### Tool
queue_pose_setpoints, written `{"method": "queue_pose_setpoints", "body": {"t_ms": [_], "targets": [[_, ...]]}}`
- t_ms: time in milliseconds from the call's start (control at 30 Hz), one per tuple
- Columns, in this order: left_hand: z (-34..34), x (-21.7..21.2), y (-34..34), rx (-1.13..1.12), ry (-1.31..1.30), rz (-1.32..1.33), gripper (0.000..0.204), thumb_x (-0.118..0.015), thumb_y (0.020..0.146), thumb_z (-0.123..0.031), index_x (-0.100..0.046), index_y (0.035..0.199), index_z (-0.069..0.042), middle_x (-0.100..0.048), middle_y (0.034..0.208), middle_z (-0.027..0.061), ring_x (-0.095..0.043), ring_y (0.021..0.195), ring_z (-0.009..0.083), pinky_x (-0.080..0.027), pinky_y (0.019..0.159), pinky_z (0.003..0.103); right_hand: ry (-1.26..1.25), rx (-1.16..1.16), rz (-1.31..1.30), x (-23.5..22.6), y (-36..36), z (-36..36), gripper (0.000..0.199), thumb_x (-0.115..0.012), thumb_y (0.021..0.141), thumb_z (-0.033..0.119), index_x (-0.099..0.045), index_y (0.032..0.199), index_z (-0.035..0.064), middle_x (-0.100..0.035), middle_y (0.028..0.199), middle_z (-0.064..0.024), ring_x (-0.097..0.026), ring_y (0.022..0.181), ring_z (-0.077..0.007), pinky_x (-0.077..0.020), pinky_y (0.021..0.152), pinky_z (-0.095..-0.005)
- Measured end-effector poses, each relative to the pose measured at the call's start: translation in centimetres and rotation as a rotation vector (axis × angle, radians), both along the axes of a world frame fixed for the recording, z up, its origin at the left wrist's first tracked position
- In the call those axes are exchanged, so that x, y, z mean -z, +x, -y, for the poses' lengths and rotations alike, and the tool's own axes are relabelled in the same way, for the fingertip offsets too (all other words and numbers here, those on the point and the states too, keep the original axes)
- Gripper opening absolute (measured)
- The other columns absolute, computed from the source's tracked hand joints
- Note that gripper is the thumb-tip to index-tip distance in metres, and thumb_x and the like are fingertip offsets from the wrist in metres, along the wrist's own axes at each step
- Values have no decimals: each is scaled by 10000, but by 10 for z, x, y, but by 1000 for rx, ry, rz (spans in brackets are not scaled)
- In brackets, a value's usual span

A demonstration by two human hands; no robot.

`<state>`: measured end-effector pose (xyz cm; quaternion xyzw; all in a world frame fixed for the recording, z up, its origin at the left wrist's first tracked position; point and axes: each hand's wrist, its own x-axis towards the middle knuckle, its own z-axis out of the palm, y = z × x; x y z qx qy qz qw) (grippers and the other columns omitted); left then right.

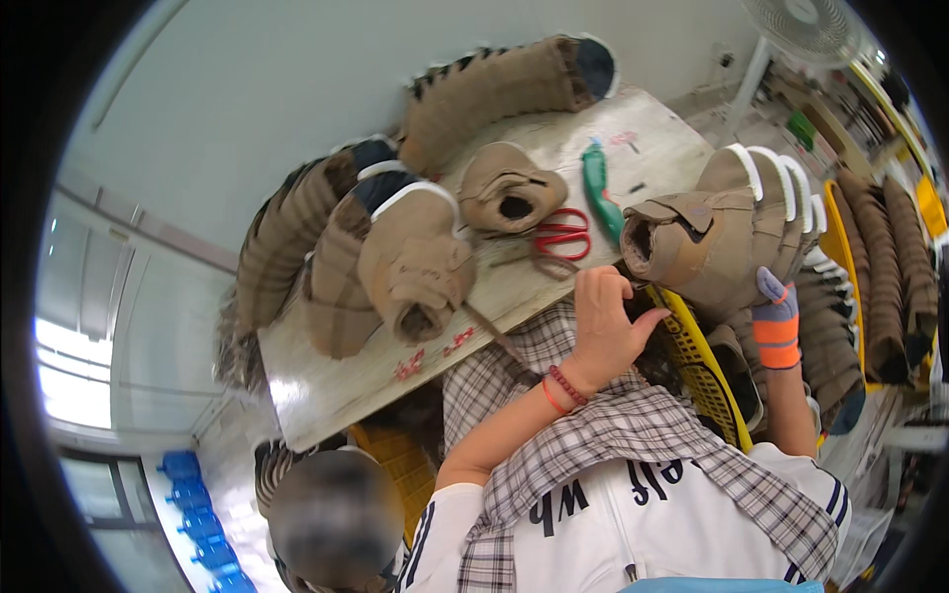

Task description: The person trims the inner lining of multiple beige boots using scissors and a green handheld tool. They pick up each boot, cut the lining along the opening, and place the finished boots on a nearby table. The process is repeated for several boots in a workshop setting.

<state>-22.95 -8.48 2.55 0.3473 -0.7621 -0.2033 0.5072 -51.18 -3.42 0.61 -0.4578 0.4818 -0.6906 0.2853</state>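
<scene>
A row of brown fleece-lined shoes [692, 237] with white sole edges, nested together, leans over the right end of the table. My right hand [776, 316], in a purple and orange glove, grips this row at its right side; the thumb shows and the other fingers are mostly hidden. My left hand [605, 321], bare with red bracelets at the wrist, is at the table's front edge, just below the nearest shoe's opening. Its fingers are curled in and the thumb points right; what they hold, if anything, is hidden. Near it lie red-handled scissors [561, 234] and a brown strip [556, 265].
On the table [326, 395] stand a single shoe [509, 188], a green-handled tool [597, 183] and more nested shoe rows [494, 94]. A yellow basket [707, 371] with shoes is against my lap. Another person [336, 514] is at the lower left. A fan [806, 25] stands far right.
</scene>
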Motion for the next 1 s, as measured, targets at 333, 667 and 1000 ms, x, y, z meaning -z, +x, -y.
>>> {"method": "queue_pose_setpoints", "body": {"t_ms": [333, 667, 1000], "targets": [[1, 3, 103, -15, 348, -771, 459, -713, 735, -32, -506, 1142, 13, -580, 1040, 89, -539, 946, 149, -445, 835, 287, -56, -545, -159, -63, 140, 89, 270, -539, 804, 64, -584, 1046, -46, -637, 977, -111, -629, 878, -190, -515, 771, -283], [51, -6, 123, 113, 419, -432, 482, -731, 746, -127, -523, 1153, 27, -603, 1086, 77, -562, 948, 152, -445, 834, 294, 25, -697, 21, -119, 184, 141, 415, -699, 774, 144, -548, 1125, -18, -623, 1030, -69, -590, 897, -122, -495, 769, -267], [89, -13, 91, 350, 508, -828, 400, -646, 822, -138, -524, 1164, 27, -587, 1110, 63, -544, 985, 150, -425, 871, 287, 259, -791, -239, -95, 125, 203, 604, -648, 802, 349, -470, 1222, -47, -553, 1152, -79, -501, 1027, -112, -408, 894, -280]]}}
